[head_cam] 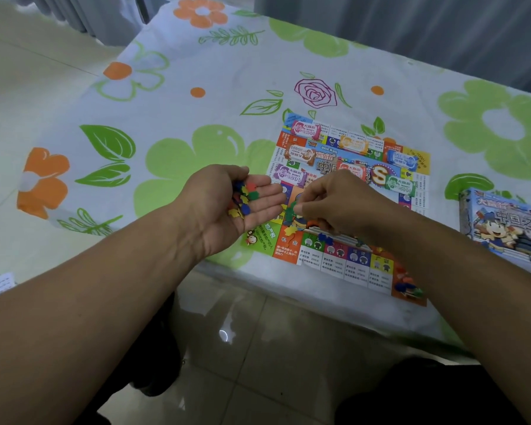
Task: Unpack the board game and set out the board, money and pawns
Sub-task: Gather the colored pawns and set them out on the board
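Now we cup a heap of small red, blue, yellow and green plastic pawns (242, 200) in our left hand (224, 210), palm up with fingers nearly straight, just off the left edge of the bright printed paper board (353, 265). Our right hand (337, 204) hovers over the board's near left part, thumb and forefinger pinching one green pawn (293, 207). To do this well, we take one piece at a time, keep the palm level, and group colours on the board. Bundles of paper money (305, 131) lie across the board's far half. Loose pawns (406, 285) sit at its near right corner, too blurred to count. Right of the board, the blue cardboard game box (503, 228) is cut off by the frame.
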### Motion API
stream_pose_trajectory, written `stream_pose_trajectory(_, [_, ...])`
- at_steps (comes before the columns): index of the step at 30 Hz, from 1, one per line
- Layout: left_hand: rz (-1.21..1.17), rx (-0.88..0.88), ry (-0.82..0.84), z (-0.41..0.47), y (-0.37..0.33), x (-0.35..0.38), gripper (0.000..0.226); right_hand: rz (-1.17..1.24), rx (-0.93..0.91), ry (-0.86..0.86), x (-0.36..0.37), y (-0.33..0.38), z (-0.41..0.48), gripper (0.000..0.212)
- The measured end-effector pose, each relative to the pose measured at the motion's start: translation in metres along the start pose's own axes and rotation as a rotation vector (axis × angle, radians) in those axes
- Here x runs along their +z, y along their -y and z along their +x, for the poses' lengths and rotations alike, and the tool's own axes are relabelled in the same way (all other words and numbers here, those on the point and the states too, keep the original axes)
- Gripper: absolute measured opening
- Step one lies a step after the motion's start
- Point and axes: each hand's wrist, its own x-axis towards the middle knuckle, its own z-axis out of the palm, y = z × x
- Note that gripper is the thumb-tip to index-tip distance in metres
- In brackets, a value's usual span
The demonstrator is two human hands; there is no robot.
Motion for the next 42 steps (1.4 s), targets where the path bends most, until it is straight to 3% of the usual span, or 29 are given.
stream_pose_trajectory(7, [0.005, -0.002, 0.001, 0.001, 0.001, 0.001, 0.033, -0.133, 0.012, 0.11, 0.006, -0.003, 0.0, 0.009])
stream_pose_trajectory(30, [0.034, -0.005, 0.005, 0.004, 0.004, 0.003, 0.034, -0.215, -0.026, 0.112, 0.005, -0.002, -0.003, 0.013])
stream_pose_trajectory(36, [0.054, -0.031, 0.046, 0.006, 0.005, 0.006, 0.034, -0.059, -0.39, -0.29, 0.001, 0.01, -0.011, 0.011])
stream_pose_trajectory(42, [0.048, -0.079, 0.164, 0.008, 0.008, 0.011, 0.043, -0.328, -0.606, -0.25, 0.007, 0.007, -0.014, 0.029])
